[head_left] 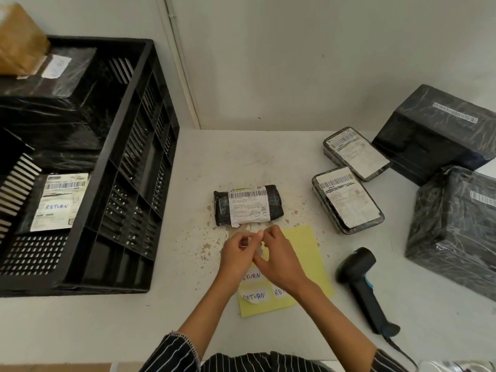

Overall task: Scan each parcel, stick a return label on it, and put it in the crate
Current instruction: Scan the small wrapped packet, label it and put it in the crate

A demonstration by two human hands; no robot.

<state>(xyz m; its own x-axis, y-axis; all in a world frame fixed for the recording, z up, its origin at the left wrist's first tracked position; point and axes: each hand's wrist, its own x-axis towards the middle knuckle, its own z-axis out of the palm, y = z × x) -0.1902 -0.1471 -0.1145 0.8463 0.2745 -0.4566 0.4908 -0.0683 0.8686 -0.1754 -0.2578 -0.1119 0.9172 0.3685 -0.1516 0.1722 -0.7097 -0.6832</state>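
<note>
A small black wrapped parcel (248, 204) with a white shipping label lies at the table's middle. Just in front of it my left hand (237, 255) and my right hand (279, 257) meet above a yellow backing sheet (308, 253); together they pinch a small white return label (255, 241) between their fingertips. More stickers marked RETURN (255, 295) remain on the sheet under my wrists. The black crate (126, 167) stands at the left and holds wrapped parcels, one (59, 201) bearing a RETURN sticker.
A black handheld scanner (367, 285) lies right of the sheet, its cable running to the front edge. Two flat labelled parcels (347, 198) and larger black-wrapped boxes (456, 229) sit at the right. A brown cardboard box (18, 38) shows at top left.
</note>
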